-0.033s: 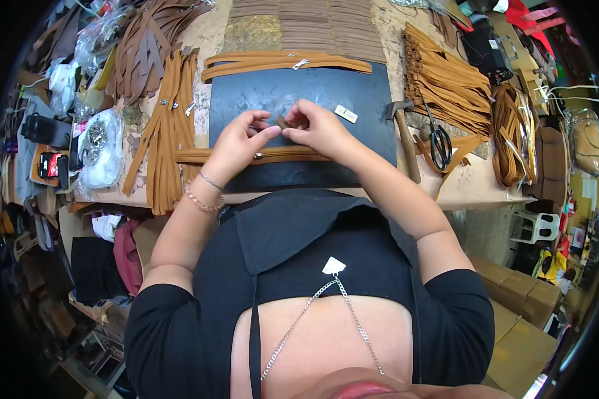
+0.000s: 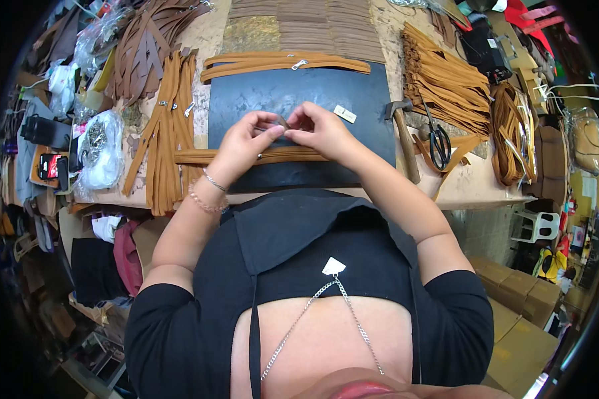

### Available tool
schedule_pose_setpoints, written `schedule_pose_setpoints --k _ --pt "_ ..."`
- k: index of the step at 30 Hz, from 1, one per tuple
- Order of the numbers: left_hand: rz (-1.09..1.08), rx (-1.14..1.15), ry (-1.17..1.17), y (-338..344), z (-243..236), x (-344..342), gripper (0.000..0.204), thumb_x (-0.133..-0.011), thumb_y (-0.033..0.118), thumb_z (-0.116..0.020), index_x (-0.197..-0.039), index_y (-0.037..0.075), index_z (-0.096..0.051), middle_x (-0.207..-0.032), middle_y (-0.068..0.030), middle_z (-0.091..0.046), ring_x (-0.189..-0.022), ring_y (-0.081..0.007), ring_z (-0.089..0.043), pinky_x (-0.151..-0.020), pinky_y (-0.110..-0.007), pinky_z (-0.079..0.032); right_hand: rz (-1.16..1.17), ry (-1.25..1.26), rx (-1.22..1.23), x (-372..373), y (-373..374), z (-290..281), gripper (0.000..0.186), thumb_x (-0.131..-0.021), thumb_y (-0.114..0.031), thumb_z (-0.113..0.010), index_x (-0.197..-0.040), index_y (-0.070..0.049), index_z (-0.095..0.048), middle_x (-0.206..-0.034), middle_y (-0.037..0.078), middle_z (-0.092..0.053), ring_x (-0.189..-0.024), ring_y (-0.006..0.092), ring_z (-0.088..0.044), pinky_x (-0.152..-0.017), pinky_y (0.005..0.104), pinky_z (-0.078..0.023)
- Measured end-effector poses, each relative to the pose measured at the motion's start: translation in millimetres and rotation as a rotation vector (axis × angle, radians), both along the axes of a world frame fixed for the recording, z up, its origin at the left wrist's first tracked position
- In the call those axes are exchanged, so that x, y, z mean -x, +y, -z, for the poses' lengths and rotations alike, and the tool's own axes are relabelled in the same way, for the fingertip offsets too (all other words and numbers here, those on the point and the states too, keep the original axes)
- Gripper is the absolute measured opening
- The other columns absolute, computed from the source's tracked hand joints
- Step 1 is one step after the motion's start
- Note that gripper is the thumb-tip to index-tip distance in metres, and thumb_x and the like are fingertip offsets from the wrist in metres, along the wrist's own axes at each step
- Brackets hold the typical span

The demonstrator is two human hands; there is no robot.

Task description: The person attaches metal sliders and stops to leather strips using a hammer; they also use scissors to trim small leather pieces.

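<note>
Between my fingertips, above the black mat, is a small brown strip piece, probably leather. My left hand is closed with thumb and forefinger at its left side. From the right, my right hand pinches the same piece, its other fingers curled. Just below the hands an orange-brown zipper lies across the mat, partly covered by my left wrist. Along the mat's far edge lie more zippers with a silver slider. A small white label-like block rests beyond my right hand.
A hammer and black-handled scissors lie right of the mat. Zipper bundles lie beyond them. More zippers hang over the left table edge. Brown strips are stacked at the back. Clear plastic bags sit far left.
My left thumb and fingers have come in to the right and closed at the small brown piece. The piece shows less now. My right hand has barely moved.
</note>
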State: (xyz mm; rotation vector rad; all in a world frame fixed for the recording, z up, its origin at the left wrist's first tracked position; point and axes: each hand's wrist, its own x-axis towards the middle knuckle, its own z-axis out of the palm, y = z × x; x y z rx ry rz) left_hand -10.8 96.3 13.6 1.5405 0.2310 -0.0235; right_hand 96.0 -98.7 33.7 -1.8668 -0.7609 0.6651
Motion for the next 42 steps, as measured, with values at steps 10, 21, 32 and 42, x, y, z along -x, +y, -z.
schedule_pose_setpoints --k 10,21,32,42 --pt "0.162 0.092 0.014 -51.6 -26.4 -18.9 0.016 -0.101 0.010 -0.068 -0.113 -0.001 -0.069 -0.099 -0.0014 -0.071 -0.090 -0.0082 -0.064 -0.082 -0.024 -0.053 0.373 0.459 -0.407 27.1 -78.1 -10.9 0.009 -0.099 -0.010 -0.068 -0.102 -0.002 -0.064 -0.096 0.007 -0.072 -0.085 0.0120 -0.068 -0.081 0.0274 -0.055" --pt "0.131 -1.259 -0.652 -74.6 -14.1 -23.3 0.031 -0.092 0.024 -0.073 -0.120 0.011 -0.071 -0.121 -0.0051 -0.065 -0.107 -0.0272 -0.062 -0.095 -0.041 -0.050 0.529 0.300 -0.255 10.0 -130.2 3.5 0.020 -0.100 -0.012 -0.067 -0.116 -0.002 -0.065 -0.100 0.004 -0.069 -0.091 0.0110 -0.065 -0.083 0.0270 -0.053" --pt "0.386 -1.095 -0.710 -85.9 8.3 -12.6 0.032 -0.090 0.022 -0.074 -0.122 0.014 -0.074 -0.119 0.0017 -0.070 -0.102 -0.0238 -0.061 -0.092 -0.039 -0.050 0.383 -0.054 0.256 15.1 -116.4 -0.4 0.015 -0.092 -0.017 -0.076 -0.098 -0.003 -0.071 -0.089 0.005 -0.072 -0.085 0.0135 -0.064 -0.080 0.0305 -0.053" --pt "0.385 -1.103 -0.720 -85.7 7.3 -13.6 0.032 -0.090 0.022 -0.074 -0.120 0.014 -0.075 -0.119 0.0019 -0.070 -0.100 -0.0235 -0.061 -0.089 -0.039 -0.051 0.333 -0.128 0.376 14.4 -110.4 -5.7 0.021 -0.090 -0.019 -0.078 -0.095 -0.002 -0.067 -0.086 0.010 -0.071 -0.082 0.0177 -0.065 -0.076 0.0330 -0.053"
